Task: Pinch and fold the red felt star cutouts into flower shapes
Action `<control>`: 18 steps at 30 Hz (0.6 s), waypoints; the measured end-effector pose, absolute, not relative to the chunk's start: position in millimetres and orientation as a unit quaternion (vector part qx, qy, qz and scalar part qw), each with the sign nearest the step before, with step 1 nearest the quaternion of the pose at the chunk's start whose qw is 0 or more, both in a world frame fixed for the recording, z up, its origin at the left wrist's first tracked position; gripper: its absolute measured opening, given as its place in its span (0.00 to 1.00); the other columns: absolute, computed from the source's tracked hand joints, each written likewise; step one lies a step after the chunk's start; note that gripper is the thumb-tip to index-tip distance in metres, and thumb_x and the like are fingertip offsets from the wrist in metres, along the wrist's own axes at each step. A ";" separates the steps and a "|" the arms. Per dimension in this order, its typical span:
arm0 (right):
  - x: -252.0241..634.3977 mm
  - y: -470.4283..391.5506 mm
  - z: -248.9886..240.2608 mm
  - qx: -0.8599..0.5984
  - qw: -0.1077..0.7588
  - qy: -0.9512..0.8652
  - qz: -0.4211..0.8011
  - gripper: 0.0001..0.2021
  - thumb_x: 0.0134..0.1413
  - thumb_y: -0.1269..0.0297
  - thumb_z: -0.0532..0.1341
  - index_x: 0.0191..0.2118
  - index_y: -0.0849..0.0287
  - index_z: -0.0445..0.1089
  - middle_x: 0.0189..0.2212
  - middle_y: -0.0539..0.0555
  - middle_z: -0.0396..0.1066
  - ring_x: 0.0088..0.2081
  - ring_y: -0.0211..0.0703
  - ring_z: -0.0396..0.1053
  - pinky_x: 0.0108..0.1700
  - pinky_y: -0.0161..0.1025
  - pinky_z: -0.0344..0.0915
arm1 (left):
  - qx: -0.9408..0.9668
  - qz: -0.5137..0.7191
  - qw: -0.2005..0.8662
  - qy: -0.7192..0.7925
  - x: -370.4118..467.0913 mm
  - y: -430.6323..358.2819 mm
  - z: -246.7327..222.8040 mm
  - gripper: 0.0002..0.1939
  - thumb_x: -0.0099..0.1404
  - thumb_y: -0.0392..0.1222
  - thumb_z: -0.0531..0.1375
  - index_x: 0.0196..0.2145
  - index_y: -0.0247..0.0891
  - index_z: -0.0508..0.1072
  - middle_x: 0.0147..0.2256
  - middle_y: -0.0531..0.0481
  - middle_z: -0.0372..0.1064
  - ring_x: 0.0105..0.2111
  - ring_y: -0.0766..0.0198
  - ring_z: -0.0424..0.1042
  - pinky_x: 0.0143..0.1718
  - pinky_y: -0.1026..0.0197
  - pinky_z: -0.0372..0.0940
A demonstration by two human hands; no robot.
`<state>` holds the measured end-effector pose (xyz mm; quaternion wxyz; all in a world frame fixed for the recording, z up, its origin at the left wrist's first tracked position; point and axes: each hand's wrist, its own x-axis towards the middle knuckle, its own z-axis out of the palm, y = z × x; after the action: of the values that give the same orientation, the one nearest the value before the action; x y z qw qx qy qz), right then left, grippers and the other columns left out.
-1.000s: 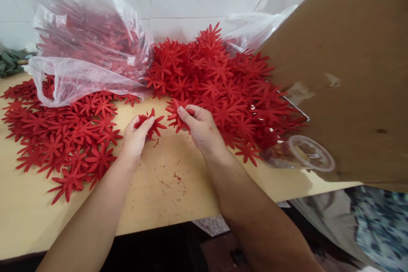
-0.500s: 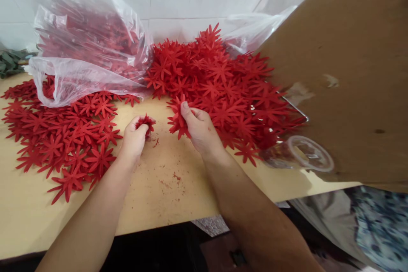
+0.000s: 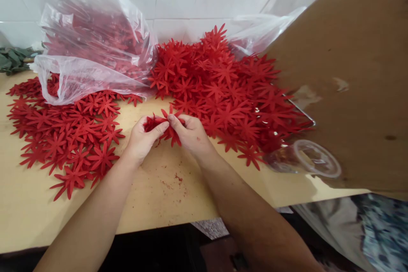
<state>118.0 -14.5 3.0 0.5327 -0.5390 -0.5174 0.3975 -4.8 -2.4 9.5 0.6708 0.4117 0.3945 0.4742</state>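
Note:
My left hand (image 3: 144,136) is closed around a small bunch of red fabric petals (image 3: 152,124). Pinched in my right hand (image 3: 192,133) is a red star-shaped petal piece (image 3: 173,137), its pointed tips spreading below the thumb. The two thumbs nearly meet over the red pieces, and how the pieces overlap between them is hidden. A loose heap of the same red shapes (image 3: 216,89) lies behind my right hand. Another spread of red shapes (image 3: 73,136) lies to the left of my left hand.
A clear plastic bag (image 3: 95,38) full of red pieces stands at the back left. A large cardboard box (image 3: 350,72) rises on the right, with a clear plastic cup (image 3: 287,159) on its side before it. Green leaves (image 3: 14,59) lie far left. Red scraps (image 3: 175,180) dot the table (image 3: 153,204).
My right hand has moved left with its red piece, up to my left hand. My left hand has shifted slightly right, and the hands now meet. The view has shifted a little.

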 end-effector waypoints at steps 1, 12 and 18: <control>116.6 -15.1 3.8 -0.533 0.532 -0.521 0.401 0.22 0.43 0.43 0.58 0.18 0.60 0.60 0.14 0.44 0.56 0.18 0.29 0.52 0.21 0.32 0.51 | 0.412 0.474 0.673 0.391 -4.5 -2.1 8.7 0.12 0.45 0.38 0.64 0.29 0.35 0.67 0.29 0.54 0.69 0.29 0.72 0.66 0.34 0.66 0.61; 119.2 -17.0 5.7 -0.431 0.483 -0.599 0.471 0.16 0.46 0.52 0.61 0.36 0.59 0.68 0.32 0.52 0.70 0.35 0.37 0.67 0.41 0.38 0.65 | 0.335 0.527 0.647 0.438 -8.2 4.7 5.0 0.10 0.48 0.39 0.63 0.28 0.35 0.67 0.25 0.57 0.66 0.22 0.75 0.62 0.25 0.69 0.56; 124.9 -15.1 4.5 -0.448 0.489 -0.590 0.461 0.13 0.44 0.58 0.63 0.36 0.59 0.68 0.33 0.52 0.71 0.35 0.38 0.68 0.42 0.40 0.65 | 0.316 0.549 0.638 0.439 -13.0 11.2 1.7 0.11 0.47 0.40 0.64 0.28 0.36 0.66 0.22 0.57 0.64 0.19 0.75 0.59 0.20 0.69 0.52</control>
<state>124.9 -15.1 4.5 0.4885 -0.4480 -0.5903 0.4607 -13.0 11.2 1.7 0.6375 0.3159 0.4388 0.5489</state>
